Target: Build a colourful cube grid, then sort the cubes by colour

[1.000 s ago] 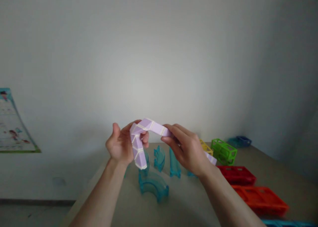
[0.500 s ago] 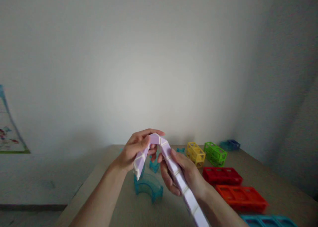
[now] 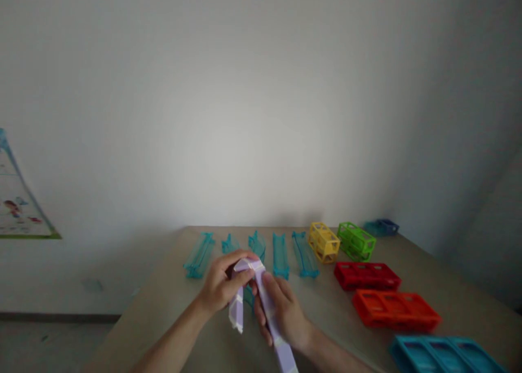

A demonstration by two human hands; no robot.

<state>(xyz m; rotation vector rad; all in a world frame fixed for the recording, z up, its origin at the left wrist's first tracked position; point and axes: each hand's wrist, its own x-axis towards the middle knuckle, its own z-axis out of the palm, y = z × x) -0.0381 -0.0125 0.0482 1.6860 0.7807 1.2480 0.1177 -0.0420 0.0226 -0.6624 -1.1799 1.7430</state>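
Both my hands hold a lilac-and-white segmented snake puzzle (image 3: 269, 310) above the table. My left hand (image 3: 223, 284) is closed around its upper bend, thumb in front and fingers behind. From that bend a short end hangs down beside the left fingers. Lower on the long straight stretch, my right hand (image 3: 285, 308) is wrapped around the segments. The long end runs toward me and out of view at the bottom. Behind the hands, a clear blue curved track piece is mostly hidden.
Several clear blue track pieces (image 3: 280, 256) lie across the table's (image 3: 163, 308) far side. To the right stand a yellow frame block (image 3: 324, 242), a green one (image 3: 356, 241), a red one (image 3: 367, 276), an orange one (image 3: 395, 310) and a blue one (image 3: 446, 354). A wall rises behind.
My hands and the snake puzzle have moved lower in view, and its short end hangs more steeply. The view has shifted, so more blue track pieces show behind.
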